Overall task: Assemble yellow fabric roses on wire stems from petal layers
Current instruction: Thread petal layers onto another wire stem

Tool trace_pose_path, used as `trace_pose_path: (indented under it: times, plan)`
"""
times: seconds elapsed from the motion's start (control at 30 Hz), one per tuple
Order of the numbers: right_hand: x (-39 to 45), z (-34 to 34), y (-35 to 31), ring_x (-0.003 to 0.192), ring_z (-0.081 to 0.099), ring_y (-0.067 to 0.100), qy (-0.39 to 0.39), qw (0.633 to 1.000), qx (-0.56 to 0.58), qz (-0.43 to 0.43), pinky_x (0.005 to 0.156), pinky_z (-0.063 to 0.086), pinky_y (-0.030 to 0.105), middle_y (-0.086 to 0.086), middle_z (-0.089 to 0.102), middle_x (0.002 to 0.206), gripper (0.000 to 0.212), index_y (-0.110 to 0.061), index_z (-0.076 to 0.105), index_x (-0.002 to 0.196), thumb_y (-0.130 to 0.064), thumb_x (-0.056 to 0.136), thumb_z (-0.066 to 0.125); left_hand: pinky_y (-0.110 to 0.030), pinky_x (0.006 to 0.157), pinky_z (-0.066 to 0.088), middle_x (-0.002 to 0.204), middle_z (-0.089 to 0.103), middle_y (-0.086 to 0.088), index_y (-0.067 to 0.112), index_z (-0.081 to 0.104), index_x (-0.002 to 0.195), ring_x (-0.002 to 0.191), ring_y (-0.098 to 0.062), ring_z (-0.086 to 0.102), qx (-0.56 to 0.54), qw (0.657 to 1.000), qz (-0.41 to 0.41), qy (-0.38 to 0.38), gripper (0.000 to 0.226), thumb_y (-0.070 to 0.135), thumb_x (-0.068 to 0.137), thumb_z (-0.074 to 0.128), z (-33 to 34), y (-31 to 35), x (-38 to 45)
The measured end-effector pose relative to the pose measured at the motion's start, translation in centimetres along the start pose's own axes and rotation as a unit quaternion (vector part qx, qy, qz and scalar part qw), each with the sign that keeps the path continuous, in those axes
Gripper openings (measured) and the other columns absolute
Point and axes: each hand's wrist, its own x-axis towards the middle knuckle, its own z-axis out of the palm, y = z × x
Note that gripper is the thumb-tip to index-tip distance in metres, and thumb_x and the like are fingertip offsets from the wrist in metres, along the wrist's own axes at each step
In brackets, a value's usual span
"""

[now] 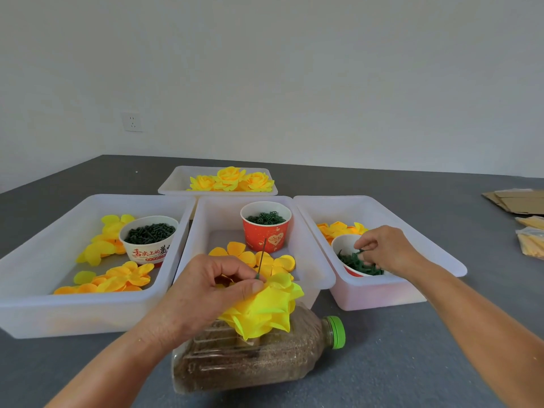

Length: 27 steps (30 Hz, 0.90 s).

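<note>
While the grey surface (412,363) spreads wide under everything, four white bins sit on it. The left bin (38,307) holds loose yellow petals (117,279) and a white cup (148,240) of dark green bits. The middle bin (312,260) holds more petals and a red cup (266,229) of green rings. The right bin (412,228) holds petals and another cup (347,245) of green leafy bits. The far bin (173,184) holds three made roses (231,179).

A bottle (250,360) full of brown grains lies on its side near the person, its green cap (335,332) pointing right.

The left hand (206,293) is above the bottle, fingers curled tight round a yellow rose (265,307). A thin green stem (262,257) pokes up from between its thumb and fingers, in front of the red cup.

The right hand (385,250) reaches into the cup in the right bin, fingertips pinching a green bit (360,252).
</note>
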Motion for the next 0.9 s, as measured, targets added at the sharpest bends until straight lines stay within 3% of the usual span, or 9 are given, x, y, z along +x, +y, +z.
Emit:
trace_pose_path:
  times: [0.07,0.17,0.4,0.53,0.73,0.9]
  plan:
    - [0.0,-0.1,-0.1,0.077,0.062,0.018,0.019,0.998,-0.055,-0.026,0.073,0.051,0.030,0.001,0.064,0.083,0.015,-0.009,0.075,0.094,-0.003,0.082,0.068,-0.025,0.067,0.049,0.083,0.073,-0.004,0.020,0.075,0.074,0.075,-0.015,0.064,0.002,1.000,0.001,-0.001,0.017,0.034,0.067,0.069,0.0,0.0,-0.1]
    - [-0.1,-0.1,-0.2,0.065,0.060,0.013,0.027,0.998,-0.037,-0.032,0.061,0.044,0.019,0.001,0.062,0.078,0.019,-0.006,0.073,0.101,-0.003,0.088,0.061,-0.025,0.067,0.049,0.082,0.073,-0.004,0.020,0.075,0.073,0.074,-0.015,0.063,0.005,1.000,-0.001,0.005,0.017,0.033,0.067,0.068,0.0,0.1,0.1]
    - [-0.5,-0.6,-0.9,0.068,0.067,0.023,0.105,0.987,0.121,-0.005,0.064,0.050,0.025,0.013,0.069,0.072,0.009,-0.001,0.071,0.086,0.004,0.081,0.067,-0.022,0.066,0.048,0.082,0.073,-0.003,0.016,0.075,0.072,0.073,-0.011,0.063,-0.001,1.000,0.001,0.001,0.017,0.031,0.067,0.069,0.0,0.1,0.0]
    - [-1.7,-0.6,-2.6,0.069,0.068,0.024,0.098,0.956,0.276,0.018,0.062,0.052,0.025,0.018,0.070,0.080,0.016,0.004,0.069,0.094,0.009,0.080,0.065,-0.026,0.068,0.049,0.084,0.073,-0.002,0.020,0.075,0.074,0.075,-0.014,0.063,0.004,1.000,0.002,0.000,0.018,0.035,0.067,0.069,0.0,0.0,0.0]
    - [-6.1,-0.3,-8.6,0.055,0.068,0.017,0.103,0.915,0.380,-0.091,0.044,0.048,0.022,0.004,0.069,0.059,0.017,-0.011,0.067,0.075,0.006,0.077,0.070,-0.027,0.069,0.047,0.082,0.072,-0.004,0.025,0.075,0.073,0.076,-0.014,0.061,0.003,1.000,0.003,0.001,0.015,0.037,0.067,0.069,0.1,0.1,-0.1]
    - [-9.4,1.7,-13.5,0.051,0.066,0.009,0.089,0.893,0.403,-0.179,0.044,0.047,0.015,-0.004,0.066,0.053,0.028,-0.016,0.065,0.068,0.011,0.076,0.067,-0.020,0.068,0.047,0.080,0.072,0.002,0.026,0.075,0.070,0.075,-0.007,0.061,-0.001,1.000,-0.005,0.008,0.004,0.025,0.073,0.072,0.2,0.2,-0.2]
